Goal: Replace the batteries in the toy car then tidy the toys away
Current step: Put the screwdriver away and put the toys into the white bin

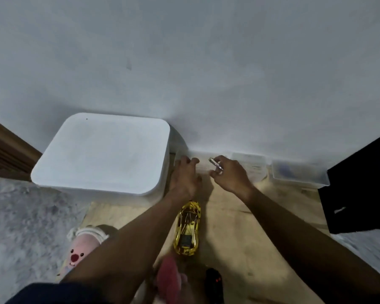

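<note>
A shiny gold toy car (187,229) lies on the pale wooden floor, nose toward the wall, just behind my left wrist. My left hand (185,176) reaches forward over a small clear container (181,155) at the wall, fingers spread and holding nothing. My right hand (227,174) is beside it, pinching a small silvery cylinder that looks like a battery (215,164) between thumb and fingers. A black remote (213,281) with a red light lies near the bottom edge.
A large white lidded bin (103,152) stands left against the wall. Clear plastic tubs (249,165) (301,174) line the wall on the right, next to a black cabinet (360,185). A pink plush toy (83,249) and a red plush (168,279) lie near me. A grey rug (20,227) covers the left.
</note>
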The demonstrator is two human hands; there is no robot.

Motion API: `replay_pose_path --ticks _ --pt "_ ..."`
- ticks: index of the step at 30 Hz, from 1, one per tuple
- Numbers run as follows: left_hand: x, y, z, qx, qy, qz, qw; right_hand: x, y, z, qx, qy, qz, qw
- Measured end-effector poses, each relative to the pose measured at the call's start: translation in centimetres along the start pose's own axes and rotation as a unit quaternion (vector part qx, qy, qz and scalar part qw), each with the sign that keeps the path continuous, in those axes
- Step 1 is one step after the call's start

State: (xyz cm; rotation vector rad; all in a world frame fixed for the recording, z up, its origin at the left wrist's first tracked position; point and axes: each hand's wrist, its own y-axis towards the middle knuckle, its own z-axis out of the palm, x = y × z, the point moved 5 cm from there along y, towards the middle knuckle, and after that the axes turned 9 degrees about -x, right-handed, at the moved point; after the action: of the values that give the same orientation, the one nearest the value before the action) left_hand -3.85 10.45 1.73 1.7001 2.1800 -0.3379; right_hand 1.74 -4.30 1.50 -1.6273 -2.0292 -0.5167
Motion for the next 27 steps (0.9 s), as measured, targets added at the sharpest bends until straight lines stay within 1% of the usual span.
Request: replay_pose_path --ticks 2,5,8,10,15,21,27 --pt "0.2 1.8 0.2 0.005 0.025 0.014 1.0 0.8 1.6 0.9 0.014 -0.065 -0.047 0.997" --pt "0.8 3.3 0.8 0.013 0.037 0.022 0.999 1.6 3.0 2.3 0.036 -0.146 -0.116 0.982" --pt "1.1 4.1 1.6 0.041 0.062 0.016 0.997 1.4 3.8 3.5 0.056 -0.208 -0.141 0.966" --pt "1.1 4.5 2.0 0.053 0.079 0.02 0.995 1.1 4.1 3.9 0.054 -0.24 -0.152 0.957" --pt "1.0 5.0 2.5 0.056 0.121 0.029 0.991 0.7 4.4 4.4 0.043 -0.268 -0.186 0.944" --pt "0.7 5.5 2.4 0.059 0.138 0.048 0.987 0.9 4.6 4.6 0.045 -0.287 -0.197 0.936" --pt "0.3 5.8 1.3 0.028 0.152 0.056 0.986 0.6 4.4 4.4 0.047 -0.262 -0.193 0.945"
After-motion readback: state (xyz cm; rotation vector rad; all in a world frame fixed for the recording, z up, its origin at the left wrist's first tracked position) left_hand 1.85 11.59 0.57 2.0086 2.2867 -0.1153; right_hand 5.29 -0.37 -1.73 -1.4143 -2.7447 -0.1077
